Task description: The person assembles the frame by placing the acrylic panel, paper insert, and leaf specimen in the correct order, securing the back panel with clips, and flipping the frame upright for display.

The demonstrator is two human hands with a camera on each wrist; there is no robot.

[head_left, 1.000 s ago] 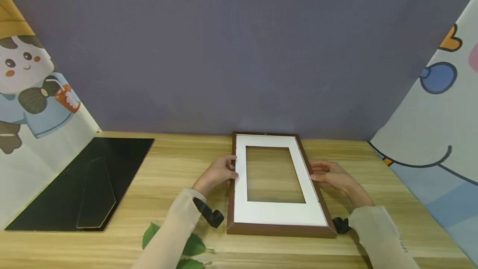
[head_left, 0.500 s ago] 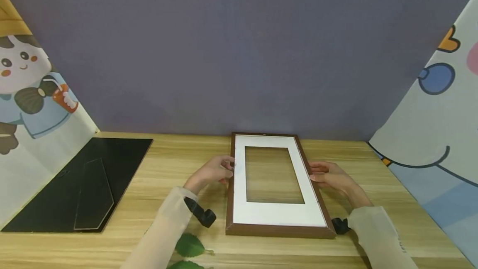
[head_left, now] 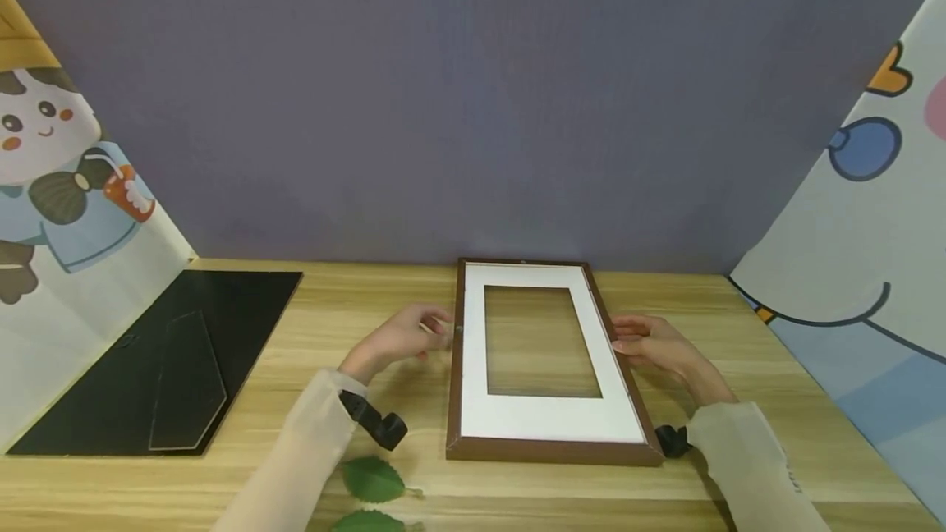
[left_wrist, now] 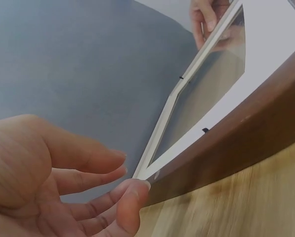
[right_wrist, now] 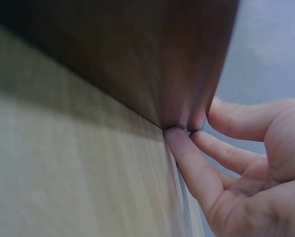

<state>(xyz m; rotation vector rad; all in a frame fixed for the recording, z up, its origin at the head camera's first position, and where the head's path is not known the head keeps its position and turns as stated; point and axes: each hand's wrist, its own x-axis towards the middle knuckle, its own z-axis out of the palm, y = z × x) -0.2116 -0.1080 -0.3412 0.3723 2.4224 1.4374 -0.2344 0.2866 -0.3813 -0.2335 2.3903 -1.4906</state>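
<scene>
A brown picture frame (head_left: 556, 451) lies on the wooden table, with a white mat (head_left: 550, 420) inside it around a see-through rectangular window (head_left: 543, 343). In the head view my left hand (head_left: 402, 333) is just off the frame's left side. Its fingers are loosely bent, and nothing shows between thumb and fingers in the left wrist view. My right hand (head_left: 658, 345) holds the frame's right side; in the right wrist view the fingertips touch the outer wall low down and the thumb (right_wrist: 241, 121) lies at the upper edge. Small dark tabs (left_wrist: 205, 130) stick out along the frame's inner edge.
A black backing board (head_left: 103, 376) with a folded stand flap (head_left: 188, 384) lies at the table's left. Green leaves (head_left: 372, 479) lie near the front edge, by the left sleeve. A grey wall panel (head_left: 473, 105) stands behind, cartoon-printed panels at both sides.
My left hand has let go of the frame's left side and drawn away to the left, uncovering more of a leaf. The right hand and the frame stay put.
</scene>
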